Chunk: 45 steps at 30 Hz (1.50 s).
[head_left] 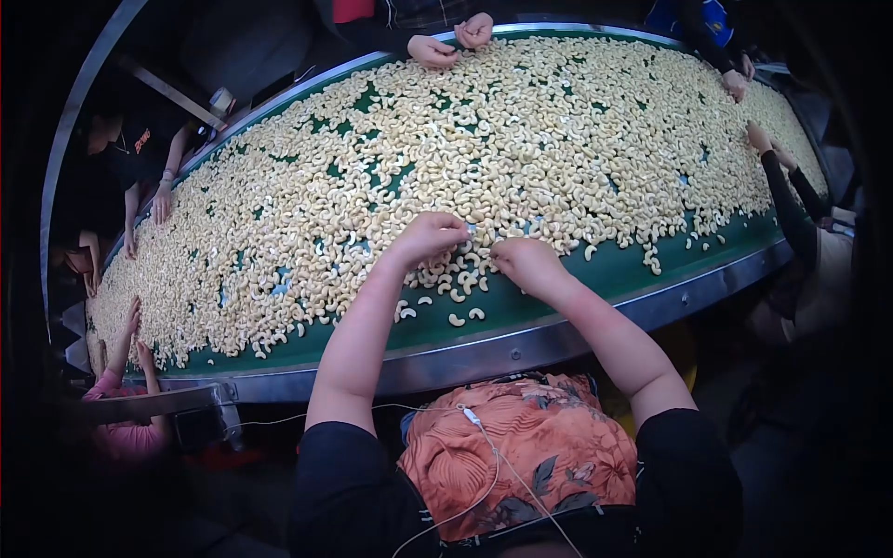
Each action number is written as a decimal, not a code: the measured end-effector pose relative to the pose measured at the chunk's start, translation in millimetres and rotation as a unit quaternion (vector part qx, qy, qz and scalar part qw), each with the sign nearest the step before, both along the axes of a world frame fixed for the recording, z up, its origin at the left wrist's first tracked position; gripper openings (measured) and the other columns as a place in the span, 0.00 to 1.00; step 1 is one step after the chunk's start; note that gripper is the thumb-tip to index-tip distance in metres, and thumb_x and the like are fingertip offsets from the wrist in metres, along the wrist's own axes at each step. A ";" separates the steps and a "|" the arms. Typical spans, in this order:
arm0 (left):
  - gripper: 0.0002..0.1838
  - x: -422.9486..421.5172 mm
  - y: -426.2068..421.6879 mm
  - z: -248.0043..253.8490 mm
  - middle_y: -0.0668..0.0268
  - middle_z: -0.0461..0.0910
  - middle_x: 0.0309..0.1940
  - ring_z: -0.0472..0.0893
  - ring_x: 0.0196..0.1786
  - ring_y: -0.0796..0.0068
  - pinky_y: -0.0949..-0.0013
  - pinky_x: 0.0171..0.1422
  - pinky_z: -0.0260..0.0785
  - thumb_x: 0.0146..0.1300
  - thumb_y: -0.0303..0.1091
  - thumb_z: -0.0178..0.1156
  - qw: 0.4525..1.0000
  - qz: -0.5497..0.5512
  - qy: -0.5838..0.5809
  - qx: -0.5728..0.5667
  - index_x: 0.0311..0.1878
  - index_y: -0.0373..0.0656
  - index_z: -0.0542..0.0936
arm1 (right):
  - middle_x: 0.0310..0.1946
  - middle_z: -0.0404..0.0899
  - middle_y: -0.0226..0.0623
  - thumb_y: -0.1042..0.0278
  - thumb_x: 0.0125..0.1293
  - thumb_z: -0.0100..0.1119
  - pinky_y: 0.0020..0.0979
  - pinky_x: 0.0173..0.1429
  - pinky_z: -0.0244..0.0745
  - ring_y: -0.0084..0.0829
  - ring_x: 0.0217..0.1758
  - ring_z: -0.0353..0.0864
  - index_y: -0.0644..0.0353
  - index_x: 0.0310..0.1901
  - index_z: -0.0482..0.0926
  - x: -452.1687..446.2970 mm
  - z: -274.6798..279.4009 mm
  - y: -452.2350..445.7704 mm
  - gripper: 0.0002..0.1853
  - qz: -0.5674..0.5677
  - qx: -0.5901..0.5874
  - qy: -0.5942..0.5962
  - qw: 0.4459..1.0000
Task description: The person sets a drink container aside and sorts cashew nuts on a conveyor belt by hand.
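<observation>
Cashew nuts (pixel 521 139) lie spread thickly over a green conveyor belt (pixel 595 270). My left hand (pixel 433 236) is just above the near part of the layer, its fingers and thumb drawn together. Close by on the right, my right hand (pixel 532 265) bends inward with its fingertips pinched among the cashews. Whatever is between the fingertips of either hand is too small or hidden to make out. Several loose cashews (pixel 457 320) rest on the bare green strip below my hands.
A metal rim (pixel 516 353) runs along the belt's near edge. Across the belt are a co-worker's hands (pixel 451 42); others' hands reach in at the left (pixel 162 202) and right (pixel 760 139). A thin white cable (pixel 472 417) hangs over my patterned apron (pixel 521 456).
</observation>
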State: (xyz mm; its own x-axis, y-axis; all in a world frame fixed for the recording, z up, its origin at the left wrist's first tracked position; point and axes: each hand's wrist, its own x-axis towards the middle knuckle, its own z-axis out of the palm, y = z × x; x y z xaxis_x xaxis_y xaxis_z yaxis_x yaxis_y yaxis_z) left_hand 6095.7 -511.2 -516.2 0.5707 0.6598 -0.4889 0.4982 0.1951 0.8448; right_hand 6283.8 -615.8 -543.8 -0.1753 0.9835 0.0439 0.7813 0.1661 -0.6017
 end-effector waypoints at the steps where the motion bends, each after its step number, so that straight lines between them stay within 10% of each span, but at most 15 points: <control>1: 0.06 -12.8 3.1 -5.9 0.74 0.70 0.17 0.66 0.17 0.86 0.81 0.20 0.56 0.58 0.35 0.56 0.988 0.057 -0.114 -0.086 0.31 0.43 0.76 | 0.27 0.77 0.41 0.67 0.53 0.52 0.40 0.37 0.71 0.42 0.34 0.78 0.58 0.31 0.78 -1.5 -4.8 -0.1 0.07 0.009 0.009 -0.021 1.000; 7: 0.11 2.9 -21.6 -6.5 0.74 0.68 0.17 0.62 0.15 0.87 0.81 0.18 0.51 0.59 0.39 0.59 0.961 0.150 -0.197 -0.121 0.27 0.43 0.73 | 0.26 0.75 0.37 0.66 0.59 0.52 0.36 0.37 0.73 0.37 0.32 0.78 0.58 0.36 0.76 0.5 -6.4 6.7 0.07 0.055 -0.023 -0.106 0.993; 9: 0.11 26.3 -23.9 -10.1 0.75 0.68 0.17 0.62 0.16 0.87 0.81 0.18 0.51 0.58 0.40 0.61 0.977 0.122 -0.156 -0.083 0.27 0.44 0.74 | 0.24 0.73 0.31 0.66 0.60 0.53 0.30 0.32 0.71 0.29 0.28 0.75 0.58 0.33 0.75 14.0 4.5 -1.2 0.06 0.016 -0.189 0.131 0.973; 15: 0.11 97.9 -43.3 -24.1 0.63 0.80 0.29 0.79 0.31 0.68 0.66 0.37 0.70 0.55 0.38 0.59 0.950 -0.038 0.037 0.309 0.38 0.43 0.80 | 0.30 0.72 0.26 0.65 0.63 0.53 0.17 0.26 0.64 0.18 0.26 0.70 0.55 0.45 0.71 85.8 -26.4 -41.9 0.11 -0.041 -0.365 0.694 0.619; 20: 0.11 110.3 -59.4 -28.7 0.58 0.79 0.30 0.79 0.34 0.61 0.64 0.39 0.70 0.54 0.38 0.57 0.923 -0.103 0.093 0.360 0.38 0.46 0.80 | 0.34 0.76 0.32 0.61 0.66 0.49 0.21 0.28 0.70 0.24 0.30 0.74 0.56 0.44 0.72 137.2 -9.3 -42.1 0.10 -0.154 -0.302 0.791 0.510; 22: 0.10 108.1 -60.7 -28.0 0.62 0.81 0.30 0.80 0.29 0.69 0.69 0.35 0.71 0.56 0.35 0.57 0.951 -0.078 0.074 0.289 0.39 0.42 0.80 | 0.30 0.76 0.31 0.59 0.65 0.50 0.23 0.29 0.71 0.23 0.29 0.75 0.59 0.37 0.75 163.9 -36.5 -17.7 0.11 -0.079 -0.281 0.782 0.551; 25: 0.10 104.6 -65.1 -32.6 0.67 0.81 0.28 0.79 0.27 0.80 0.78 0.32 0.71 0.58 0.32 0.57 0.986 0.011 -0.010 0.165 0.38 0.36 0.79 | 0.27 0.76 0.36 0.62 0.61 0.53 0.31 0.31 0.73 0.30 0.28 0.77 0.62 0.30 0.75 151.2 0.7 11.8 0.11 -0.191 -0.080 0.196 0.958; 28: 0.10 107.8 -65.3 -20.5 0.66 0.81 0.27 0.78 0.26 0.81 0.77 0.32 0.71 0.57 0.32 0.57 0.983 0.003 0.031 0.182 0.38 0.37 0.79 | 0.27 0.77 0.43 0.67 0.56 0.53 0.39 0.36 0.73 0.40 0.31 0.78 0.64 0.27 0.75 150.7 -17.2 27.9 0.09 -0.147 0.051 -0.114 0.981; 32: 0.10 127.2 -58.0 -2.0 0.69 0.79 0.23 0.73 0.21 0.84 0.77 0.27 0.67 0.55 0.35 0.58 0.974 0.029 0.016 0.223 0.37 0.40 0.80 | 0.28 0.76 0.48 0.70 0.55 0.51 0.43 0.40 0.72 0.47 0.34 0.77 0.63 0.30 0.76 153.4 -21.6 20.2 0.07 -0.105 0.053 -0.102 0.988; 34: 0.11 147.3 -45.7 0.5 0.69 0.77 0.21 0.71 0.19 0.84 0.76 0.26 0.66 0.54 0.37 0.59 0.976 0.022 0.022 0.217 0.37 0.43 0.81 | 0.25 0.74 0.36 0.69 0.59 0.52 0.33 0.33 0.71 0.34 0.28 0.76 0.61 0.31 0.76 167.4 -22.0 9.9 0.06 -0.105 -0.023 0.047 0.993; 37: 0.10 187.0 -15.9 -11.9 0.66 0.78 0.23 0.74 0.21 0.79 0.73 0.27 0.67 0.54 0.37 0.58 0.956 0.006 -0.009 0.292 0.37 0.44 0.81 | 0.29 0.70 0.24 0.62 0.63 0.55 0.16 0.26 0.60 0.16 0.26 0.65 0.56 0.38 0.75 199.8 -13.5 -10.3 0.08 -0.094 -0.307 0.517 0.794; 39: 0.10 220.0 2.1 -15.9 0.63 0.79 0.26 0.77 0.23 0.73 0.70 0.29 0.70 0.54 0.37 0.58 0.942 -0.006 0.004 0.335 0.38 0.45 0.81 | 0.31 0.71 0.27 0.61 0.63 0.55 0.16 0.25 0.58 0.17 0.27 0.64 0.56 0.40 0.74 215.1 -19.3 -28.8 0.09 -0.081 -0.297 0.683 0.662; 45: 0.09 295.3 34.4 -43.2 0.58 0.80 0.31 0.80 0.36 0.62 0.62 0.41 0.72 0.51 0.31 0.53 0.857 -0.113 0.217 0.453 0.34 0.46 0.81 | 0.30 0.70 0.32 0.54 0.63 0.53 0.16 0.22 0.58 0.19 0.24 0.62 0.55 0.36 0.72 272.0 -22.1 -20.3 0.13 -0.121 -0.243 0.839 0.472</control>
State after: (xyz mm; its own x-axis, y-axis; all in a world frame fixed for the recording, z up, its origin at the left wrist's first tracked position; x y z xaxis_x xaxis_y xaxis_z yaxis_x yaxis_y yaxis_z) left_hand 6391.0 -476.7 -559.4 0.6283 0.7773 -0.0324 0.7424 -0.5866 0.3236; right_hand 6555.8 -636.1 -566.0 -0.1759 0.9311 -0.3196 -0.9010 -0.2830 -0.3288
